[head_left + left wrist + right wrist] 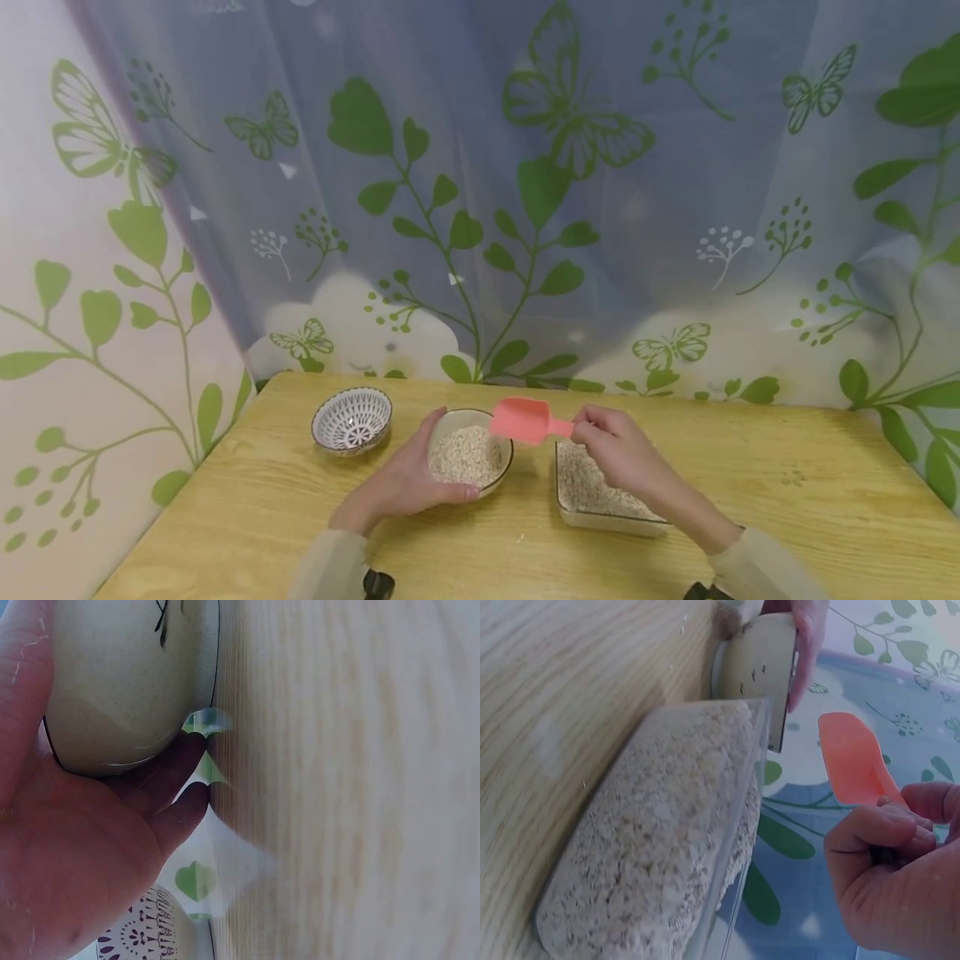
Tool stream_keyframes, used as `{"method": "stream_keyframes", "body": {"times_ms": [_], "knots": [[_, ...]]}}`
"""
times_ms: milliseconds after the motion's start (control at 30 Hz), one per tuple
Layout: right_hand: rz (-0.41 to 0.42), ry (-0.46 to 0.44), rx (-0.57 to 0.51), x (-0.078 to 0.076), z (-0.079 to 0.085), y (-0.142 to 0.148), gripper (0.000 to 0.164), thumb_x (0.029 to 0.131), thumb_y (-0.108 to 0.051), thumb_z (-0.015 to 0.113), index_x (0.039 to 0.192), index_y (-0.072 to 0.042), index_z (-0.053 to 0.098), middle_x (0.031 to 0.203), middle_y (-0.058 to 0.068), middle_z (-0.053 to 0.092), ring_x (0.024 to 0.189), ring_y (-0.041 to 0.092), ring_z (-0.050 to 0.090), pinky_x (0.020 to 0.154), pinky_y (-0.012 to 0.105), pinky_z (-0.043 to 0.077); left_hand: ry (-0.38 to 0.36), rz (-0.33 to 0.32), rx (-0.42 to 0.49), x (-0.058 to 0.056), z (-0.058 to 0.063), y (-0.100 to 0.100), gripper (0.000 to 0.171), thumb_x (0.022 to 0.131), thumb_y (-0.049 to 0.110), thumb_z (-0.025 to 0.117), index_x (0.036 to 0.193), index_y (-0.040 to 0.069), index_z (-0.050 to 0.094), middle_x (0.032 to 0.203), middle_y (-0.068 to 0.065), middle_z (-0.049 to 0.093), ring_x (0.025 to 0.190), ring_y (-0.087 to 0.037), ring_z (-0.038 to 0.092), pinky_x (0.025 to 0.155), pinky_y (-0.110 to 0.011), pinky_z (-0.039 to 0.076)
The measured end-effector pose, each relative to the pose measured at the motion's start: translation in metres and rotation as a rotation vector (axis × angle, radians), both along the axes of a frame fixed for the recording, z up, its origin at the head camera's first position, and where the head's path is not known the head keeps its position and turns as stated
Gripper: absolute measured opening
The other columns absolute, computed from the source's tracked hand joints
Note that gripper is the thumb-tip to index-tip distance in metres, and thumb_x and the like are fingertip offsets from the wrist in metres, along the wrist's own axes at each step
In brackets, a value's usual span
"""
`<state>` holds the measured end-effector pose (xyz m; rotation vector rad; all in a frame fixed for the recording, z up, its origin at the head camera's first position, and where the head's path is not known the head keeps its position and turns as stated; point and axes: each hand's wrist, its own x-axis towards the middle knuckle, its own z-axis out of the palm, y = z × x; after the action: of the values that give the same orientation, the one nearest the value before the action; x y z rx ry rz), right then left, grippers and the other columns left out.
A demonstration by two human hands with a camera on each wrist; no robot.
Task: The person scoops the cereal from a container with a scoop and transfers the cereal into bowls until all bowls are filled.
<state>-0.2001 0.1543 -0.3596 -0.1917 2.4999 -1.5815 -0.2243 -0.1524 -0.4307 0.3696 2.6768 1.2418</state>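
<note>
1. At the middle of the wooden table, we see the left hand clamped about a cream bowl, its thumb along the near rim and its fingers round the far side.
2. Within the dark-edged rim of this bowl, we note pale flakes, heaped below the edge.
3. Above the bowl's right edge, we find a coral scoop; the right hand pinches its handle, thumb and fingers together. The right wrist view shows air between scoop and bowl.
4. Beneath the right forearm, we mark a rectangular container of flakes; a strip of bare wood separates it from the cream bowl.
5. Left of the left hand, we place a patterned bowl, near the table's back edge, a gap away from the fingers.
6. Behind that edge, we observe a leaf-printed curtain.
</note>
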Motion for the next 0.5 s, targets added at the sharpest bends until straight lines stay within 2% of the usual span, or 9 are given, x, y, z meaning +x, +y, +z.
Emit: {"method": "stream_keyframes", "body": {"times_ms": [100, 233, 500], "knots": [[0.002, -0.037, -0.055, 0.001, 0.001, 0.007, 0.019, 0.099, -0.014, 0.048, 0.100, 0.002, 0.057, 0.059, -0.003, 0.032, 0.047, 0.011, 0.021, 0.043, 0.021, 0.022, 0.003, 0.002, -0.001, 0.001, -0.001, 0.000, 0.132, 0.067, 0.057, 0.089, 0.166, 0.020, 0.011, 0.165, -0.024, 0.031, 0.148, -0.046, 0.037, 0.119, -0.068, 0.030], [0.002, -0.072, -0.108, 0.002, 0.003, 0.017, 0.015, 0.099, -0.013, 0.048, 0.096, 0.001, 0.054, 0.060, -0.004, 0.030, 0.047, 0.010, 0.019, 0.043, 0.020, 0.021, 0.005, -0.004, 0.016, 0.002, 0.000, 0.002, 0.132, 0.067, 0.055, 0.090, 0.166, 0.017, 0.012, 0.164, -0.025, 0.032, 0.147, -0.047, 0.037, 0.118, -0.069, 0.030], [0.003, -0.101, -0.138, 0.002, 0.001, 0.034, 0.011, 0.099, -0.012, 0.049, 0.093, -0.003, 0.051, 0.059, -0.005, 0.028, 0.048, 0.009, 0.019, 0.043, 0.020, 0.020, 0.014, 0.006, 0.012, 0.003, 0.001, 0.002, 0.132, 0.066, 0.056, 0.090, 0.166, 0.017, 0.012, 0.165, -0.025, 0.031, 0.148, -0.047, 0.037, 0.118, -0.070, 0.030]]}}
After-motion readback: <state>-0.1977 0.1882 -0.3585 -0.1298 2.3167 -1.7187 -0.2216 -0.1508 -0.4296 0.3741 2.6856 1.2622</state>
